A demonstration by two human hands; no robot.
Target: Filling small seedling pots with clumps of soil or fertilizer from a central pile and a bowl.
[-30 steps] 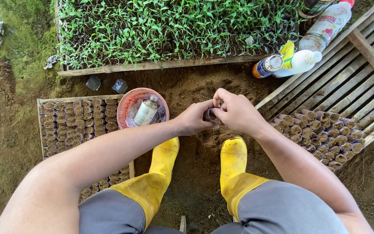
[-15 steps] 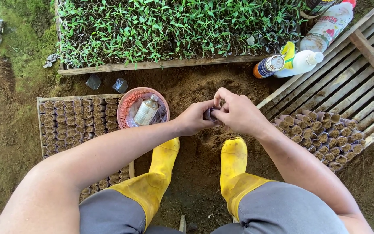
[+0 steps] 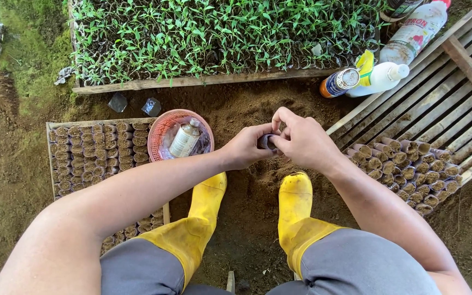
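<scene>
Soft, even daylight, no hard shadows or glare; sharp throughout, with wide-angle stretching at the edges.

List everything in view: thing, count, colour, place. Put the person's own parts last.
small paper pot: one, grey, pinched between both hands
seedling tray: one, wooden, full of green seedlings, top
tray of filled pots: one, brown soil pots, left
basket: one, pink, on that tray, holding a small bottle
row of filled pots: many, brown, on the slatted wooden rack, right
bottles and can: about four, white and dark, upper right
soil pile: brown, centre
boots: two, yellow, bottom
left hand: on the pot
right hand: on the pot
</scene>
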